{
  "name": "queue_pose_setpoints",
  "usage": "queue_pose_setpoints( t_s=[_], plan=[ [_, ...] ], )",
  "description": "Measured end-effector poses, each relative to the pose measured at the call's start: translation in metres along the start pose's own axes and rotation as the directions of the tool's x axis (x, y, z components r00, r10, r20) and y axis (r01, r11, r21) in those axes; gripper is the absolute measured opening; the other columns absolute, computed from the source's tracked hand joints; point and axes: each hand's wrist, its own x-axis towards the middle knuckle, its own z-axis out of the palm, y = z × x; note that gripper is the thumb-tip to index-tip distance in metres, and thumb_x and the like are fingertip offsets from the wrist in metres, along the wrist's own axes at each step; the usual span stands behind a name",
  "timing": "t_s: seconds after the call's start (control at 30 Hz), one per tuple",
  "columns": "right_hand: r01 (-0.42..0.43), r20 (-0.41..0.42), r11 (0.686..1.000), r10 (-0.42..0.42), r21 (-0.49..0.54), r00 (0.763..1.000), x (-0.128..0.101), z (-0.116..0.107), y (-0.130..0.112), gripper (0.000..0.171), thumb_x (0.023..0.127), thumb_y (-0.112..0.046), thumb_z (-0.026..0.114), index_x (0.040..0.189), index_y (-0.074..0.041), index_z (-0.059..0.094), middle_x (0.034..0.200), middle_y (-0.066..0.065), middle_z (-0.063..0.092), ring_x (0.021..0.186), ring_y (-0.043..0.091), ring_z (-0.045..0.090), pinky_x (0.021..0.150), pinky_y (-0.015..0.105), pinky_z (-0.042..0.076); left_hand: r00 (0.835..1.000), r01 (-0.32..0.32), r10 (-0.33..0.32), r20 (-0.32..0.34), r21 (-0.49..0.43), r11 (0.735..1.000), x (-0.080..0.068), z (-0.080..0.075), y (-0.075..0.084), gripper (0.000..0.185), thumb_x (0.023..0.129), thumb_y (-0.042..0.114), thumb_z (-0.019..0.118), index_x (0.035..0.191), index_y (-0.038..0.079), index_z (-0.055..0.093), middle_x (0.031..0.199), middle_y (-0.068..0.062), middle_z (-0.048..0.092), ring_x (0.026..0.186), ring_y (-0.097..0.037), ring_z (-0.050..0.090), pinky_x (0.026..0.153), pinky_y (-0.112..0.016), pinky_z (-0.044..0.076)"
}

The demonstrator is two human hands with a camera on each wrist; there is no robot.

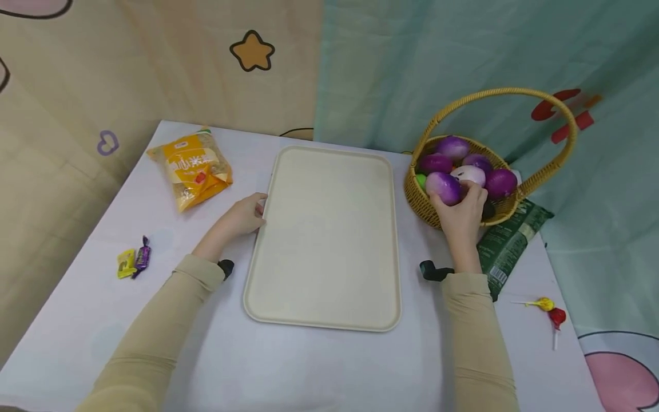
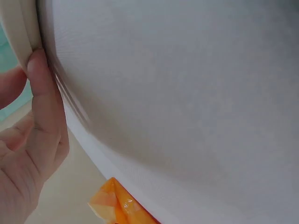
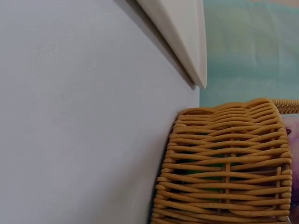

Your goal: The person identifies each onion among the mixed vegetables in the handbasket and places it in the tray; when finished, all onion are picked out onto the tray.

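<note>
In the head view a beige rectangular tray [image 1: 324,240] lies on the table. My left hand [image 1: 241,220] is at its left edge; in the left wrist view, thumb and fingers [image 2: 44,100] pinch the rim. At the back right stands a wicker basket [image 1: 424,203] with a tall handle, full of round purple things and a white one [image 1: 469,174]. My right hand [image 1: 461,220] reaches over the basket's front rim, thumb and fingers around a purple-and-white egg-shaped thing [image 1: 444,187]. In the right wrist view the basket wall [image 3: 224,163] shows, while that hand is out of sight.
An orange-and-clear food bag [image 1: 193,166] lies at the back left, with a yellow candy [image 1: 126,264] and a purple candy [image 1: 142,257] nearer. Beside the basket lies a green packet [image 1: 509,246]. Yellow [image 1: 546,304] and red [image 1: 557,316] lollipops lie near the right edge.
</note>
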Motion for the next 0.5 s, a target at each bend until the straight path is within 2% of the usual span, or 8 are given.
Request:
queue_pose_setpoints(
  t_s=[0.2, 0.33, 0.5],
  plan=[
    [0.096, 0.004, 0.991, -0.096, 0.094, 0.995, -0.002, 0.005, -0.021, 0.07, 0.082, -0.043, 0.076, 0.129, -0.003, 0.043, 0.13, 0.017, 0.041, 0.118, 0.03, 0.047, 0.105, 0.044, 0.044, 1.0, 0.029, -0.029, -0.005, -0.037, 0.999, 0.001, 0.004, 0.004, 0.068, 0.09, -0.002, 0.058, 0.15, -0.003, 0.026, 0.121, -0.026, 0.054, 0.086, -0.026, 0.063, 0.075, -0.03, 0.054],
    [0.123, 0.095, 0.982, -0.138, 0.143, 0.986, -0.005, 0.022, -0.043, 0.069, 0.083, -0.038, 0.077, 0.132, -0.003, 0.044, 0.131, 0.018, 0.043, 0.118, 0.03, 0.047, 0.104, 0.043, 0.046, 1.0, 0.026, -0.026, -0.007, -0.053, 0.998, 0.002, 0.009, 0.008, 0.068, 0.09, -0.003, 0.058, 0.15, -0.003, 0.027, 0.119, -0.025, 0.054, 0.083, -0.024, 0.063, 0.074, -0.029, 0.055],
    [0.113, 0.223, 0.966, -0.167, 0.234, 0.961, -0.009, 0.059, -0.07, 0.07, 0.083, -0.039, 0.077, 0.137, -0.009, 0.045, 0.131, 0.016, 0.046, 0.116, 0.028, 0.048, 0.1, 0.044, 0.05, 1.0, 0.025, -0.025, 0.0, -0.077, 0.997, 0.003, 0.017, 0.014, 0.068, 0.091, -0.003, 0.058, 0.151, -0.001, 0.027, 0.12, -0.024, 0.054, 0.086, -0.025, 0.062, 0.075, -0.03, 0.057]
  ],
)
